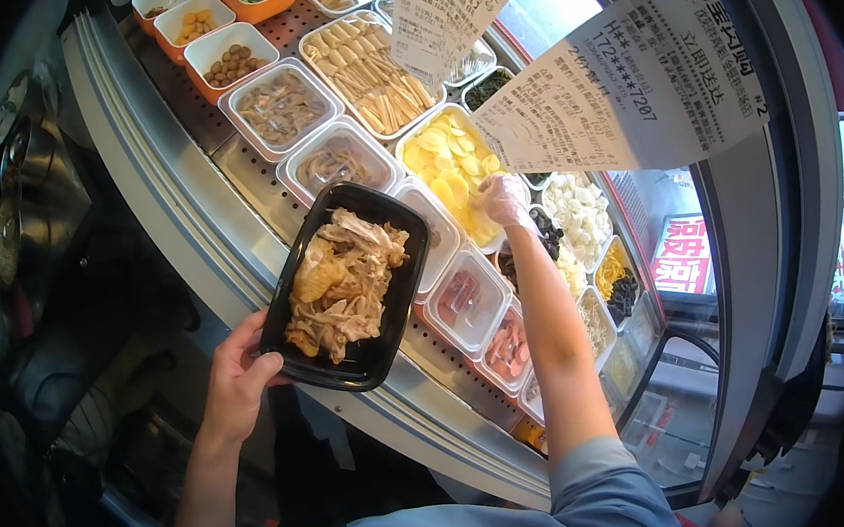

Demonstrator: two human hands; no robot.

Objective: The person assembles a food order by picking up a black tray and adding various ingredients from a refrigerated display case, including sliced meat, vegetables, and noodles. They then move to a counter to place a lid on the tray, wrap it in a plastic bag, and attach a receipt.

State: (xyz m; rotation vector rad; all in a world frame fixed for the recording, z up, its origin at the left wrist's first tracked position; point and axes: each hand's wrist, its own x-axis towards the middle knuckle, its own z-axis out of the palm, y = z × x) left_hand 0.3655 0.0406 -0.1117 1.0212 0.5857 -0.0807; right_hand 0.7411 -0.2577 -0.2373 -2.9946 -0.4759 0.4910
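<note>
My left hand point(241, 372) grips the lower left corner of a black plastic food tray point(390, 354), thumb over the rim. Pieces of cooked, torn chicken point(343, 282) fill its middle. The tray tilts toward me in front of the counter. My right hand point(505, 202), in a clear plastic glove, reaches over the right edge of a white tub point(404, 145) of yellow potato slices point(441, 162). Its fingers are curled closed, and whatever they hold is hidden. Tubs of dark fungus point(546, 231) and white cauliflower point(579, 214) lie just right of that hand.
Lidded clear tubs point(285, 106) line the counter's near side, one holding pink sliced meat point(508, 351). Orange bowls point(229, 60) stand far left. Behind is a tub of rolled tofu skin point(360, 57). Printed paper slips point(628, 86) hang overhead. A metal ledge point(184, 233) edges the counter.
</note>
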